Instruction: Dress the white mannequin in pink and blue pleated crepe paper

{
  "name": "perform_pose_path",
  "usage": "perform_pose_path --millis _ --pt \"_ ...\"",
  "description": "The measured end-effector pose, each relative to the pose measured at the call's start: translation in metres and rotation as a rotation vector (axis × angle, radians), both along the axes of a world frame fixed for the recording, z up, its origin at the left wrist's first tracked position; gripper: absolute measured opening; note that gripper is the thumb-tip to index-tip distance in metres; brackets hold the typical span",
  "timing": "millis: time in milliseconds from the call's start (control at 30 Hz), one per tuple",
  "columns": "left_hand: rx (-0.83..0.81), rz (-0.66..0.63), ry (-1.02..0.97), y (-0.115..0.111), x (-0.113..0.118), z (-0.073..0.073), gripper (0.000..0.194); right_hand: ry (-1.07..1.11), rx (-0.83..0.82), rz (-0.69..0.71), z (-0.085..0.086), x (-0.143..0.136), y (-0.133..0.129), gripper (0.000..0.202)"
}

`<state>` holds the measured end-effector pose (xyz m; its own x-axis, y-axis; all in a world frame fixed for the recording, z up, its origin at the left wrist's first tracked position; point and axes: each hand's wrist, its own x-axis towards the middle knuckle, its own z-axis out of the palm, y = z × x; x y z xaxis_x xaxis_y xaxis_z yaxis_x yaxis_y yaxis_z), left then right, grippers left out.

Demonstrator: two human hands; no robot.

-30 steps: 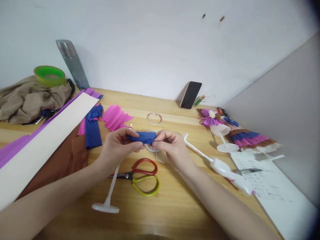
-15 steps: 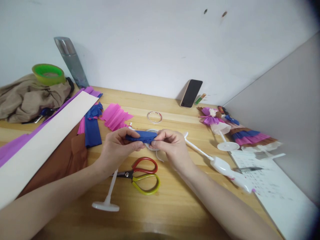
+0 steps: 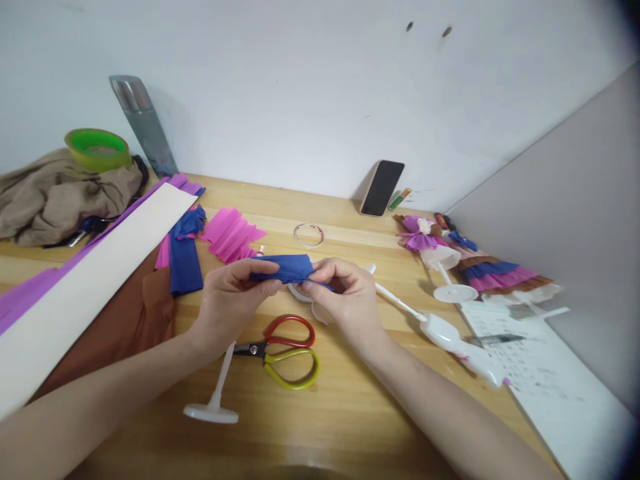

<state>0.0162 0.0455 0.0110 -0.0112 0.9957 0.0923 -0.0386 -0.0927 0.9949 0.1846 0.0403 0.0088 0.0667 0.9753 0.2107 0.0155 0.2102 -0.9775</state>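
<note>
A small folded piece of blue crepe paper (image 3: 293, 267) is held up over the middle of the wooden table. My left hand (image 3: 233, 293) pinches its left end between thumb and fingers. At its right end, my right hand (image 3: 345, 290) grips the gathered lower edge. Below the hands lie scissors (image 3: 293, 350) with one red and one yellow handle. A white stand (image 3: 213, 412) with a round base is near my left forearm. Partly hidden behind the blue paper is a white round item (image 3: 299, 293) on the table.
Pink pleated paper (image 3: 233, 233), brown paper (image 3: 117, 320) and a long cream strip (image 3: 100, 287) lie left. A phone (image 3: 383, 188) leans on the wall. Right are a white doll form (image 3: 460, 347), layered ruffled paper (image 3: 505, 273) and a written sheet (image 3: 540, 373). A bottle (image 3: 145, 123) stands back left.
The blue paper has been turned or unfolded between my hands, so more of its flat upper face shows and a blue end shows by my right fingers. Both hands stay nearly in place.
</note>
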Motion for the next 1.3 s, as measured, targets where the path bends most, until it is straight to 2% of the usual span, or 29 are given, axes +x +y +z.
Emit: perform_pose_path --millis 500,633,833,1000,1133,1300 --pt "-0.006 0.000 -0.015 0.003 -0.003 -0.002 0.022 -0.082 0.036 -0.060 -0.001 0.001 0.001 0.014" --pt "0.074 0.024 0.073 0.003 -0.004 -0.006 0.018 -0.109 0.075 -0.087 -0.005 0.002 0.001 0.007" --pt "0.238 0.052 0.225 0.001 -0.007 -0.008 0.011 -0.231 0.231 -0.061 -0.007 0.003 -0.002 0.017" --pt "0.308 0.089 0.275 0.001 -0.008 -0.008 0.014 -0.262 0.298 -0.086 -0.007 0.002 -0.003 0.020" --pt "0.313 0.082 0.244 0.001 -0.009 -0.006 0.016 -0.174 0.223 -0.060 -0.009 0.003 -0.002 0.021" --pt "0.170 0.006 0.111 0.001 -0.008 0.000 0.020 -0.074 0.106 -0.036 -0.012 0.004 -0.001 0.021"
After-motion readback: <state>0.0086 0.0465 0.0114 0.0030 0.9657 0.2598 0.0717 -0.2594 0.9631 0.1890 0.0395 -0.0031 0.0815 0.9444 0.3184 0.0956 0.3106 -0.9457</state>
